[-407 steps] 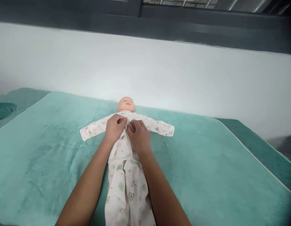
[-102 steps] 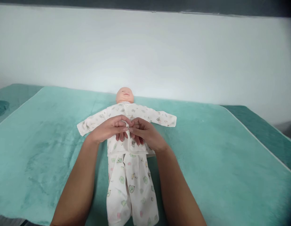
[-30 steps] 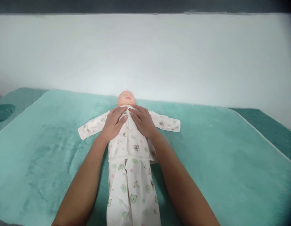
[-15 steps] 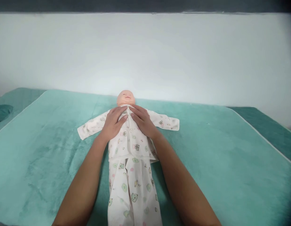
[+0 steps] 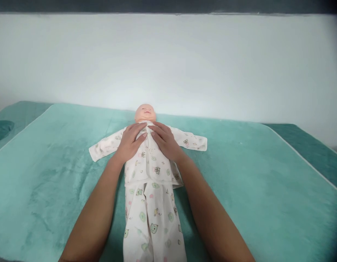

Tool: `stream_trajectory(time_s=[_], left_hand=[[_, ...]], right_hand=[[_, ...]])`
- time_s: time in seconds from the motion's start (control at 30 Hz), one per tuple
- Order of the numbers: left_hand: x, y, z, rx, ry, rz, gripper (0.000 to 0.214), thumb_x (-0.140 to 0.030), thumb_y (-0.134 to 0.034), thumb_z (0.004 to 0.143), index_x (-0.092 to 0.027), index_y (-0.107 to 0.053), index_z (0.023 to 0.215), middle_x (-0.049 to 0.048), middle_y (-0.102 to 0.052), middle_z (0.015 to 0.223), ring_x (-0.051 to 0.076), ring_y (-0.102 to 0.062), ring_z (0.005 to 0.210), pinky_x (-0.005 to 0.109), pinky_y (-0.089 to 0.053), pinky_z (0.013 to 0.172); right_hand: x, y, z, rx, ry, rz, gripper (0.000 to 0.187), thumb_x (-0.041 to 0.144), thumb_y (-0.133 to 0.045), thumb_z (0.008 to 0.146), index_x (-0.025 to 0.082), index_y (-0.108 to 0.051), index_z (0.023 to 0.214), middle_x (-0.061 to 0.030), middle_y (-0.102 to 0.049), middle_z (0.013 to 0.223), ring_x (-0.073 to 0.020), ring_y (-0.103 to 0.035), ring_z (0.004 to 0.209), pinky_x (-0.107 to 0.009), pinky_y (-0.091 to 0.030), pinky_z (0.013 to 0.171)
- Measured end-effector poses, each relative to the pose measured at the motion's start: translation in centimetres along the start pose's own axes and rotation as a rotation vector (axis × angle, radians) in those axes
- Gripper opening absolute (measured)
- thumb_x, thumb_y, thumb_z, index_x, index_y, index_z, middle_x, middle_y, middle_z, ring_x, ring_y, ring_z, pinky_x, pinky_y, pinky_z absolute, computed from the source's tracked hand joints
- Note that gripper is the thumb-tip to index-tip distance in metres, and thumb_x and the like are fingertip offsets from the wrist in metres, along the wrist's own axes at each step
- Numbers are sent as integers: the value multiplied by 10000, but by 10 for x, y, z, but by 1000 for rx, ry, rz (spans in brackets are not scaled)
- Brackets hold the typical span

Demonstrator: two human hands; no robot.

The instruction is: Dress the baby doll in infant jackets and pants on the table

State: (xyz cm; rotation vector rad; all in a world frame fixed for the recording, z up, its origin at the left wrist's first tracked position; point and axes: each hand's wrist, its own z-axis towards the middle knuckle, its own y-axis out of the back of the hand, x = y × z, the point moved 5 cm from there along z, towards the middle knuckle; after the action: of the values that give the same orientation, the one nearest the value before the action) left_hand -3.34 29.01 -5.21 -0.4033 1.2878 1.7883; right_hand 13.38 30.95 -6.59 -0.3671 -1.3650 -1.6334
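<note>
A baby doll (image 5: 145, 112) lies on its back, head towards the wall, its arms stretched out to both sides. It is dressed in a white printed jacket (image 5: 149, 167) and matching trousers (image 5: 154, 222), whose lower ends run out of view. On the left side of the doll's chest rests my left hand (image 5: 131, 142), flat with the thumb apart from the fingers. My right hand (image 5: 165, 142) lies the same way on the right side of the chest. The fingertips of both hands come close together near the jacket's collar. Neither hand grasps anything.
A teal plush cover (image 5: 252, 182) with a pale edge line spreads under the doll. Darker green fabric (image 5: 307, 145) shows beyond it at the right. Behind rises a white wall (image 5: 168, 65). A dark green rounded thing (image 5: 3, 130) sits at the far left.
The view has shifted very slightly. Both hands stay in the same place on the doll's chest.
</note>
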Motion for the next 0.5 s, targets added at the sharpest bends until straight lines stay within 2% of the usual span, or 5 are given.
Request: stream_trajectory(time_s=[0.17,0.5], left_hand=[[-1,0,0,-1,0,7,413,-435,-449,1018,-282,-574,1382,45,-580,1448,225,-458,1378,428,-347,1188],[-2,0,0,4,-35,48,390,-418,-438,1030,-267,-589,1357,28,-614,1405,205,-483,1343,397,-383,1166]], right_hand=[[-6,-3,1,49,-54,-9,452,491,-364,1031,332,-562,1405,-26,-410,1578,-255,-302,1487,-522,-205,1247],[-8,-4,2,50,-104,94,441,559,-414,999,363,-572,1361,7,-404,1574,-238,-265,1504,-508,-169,1259]])
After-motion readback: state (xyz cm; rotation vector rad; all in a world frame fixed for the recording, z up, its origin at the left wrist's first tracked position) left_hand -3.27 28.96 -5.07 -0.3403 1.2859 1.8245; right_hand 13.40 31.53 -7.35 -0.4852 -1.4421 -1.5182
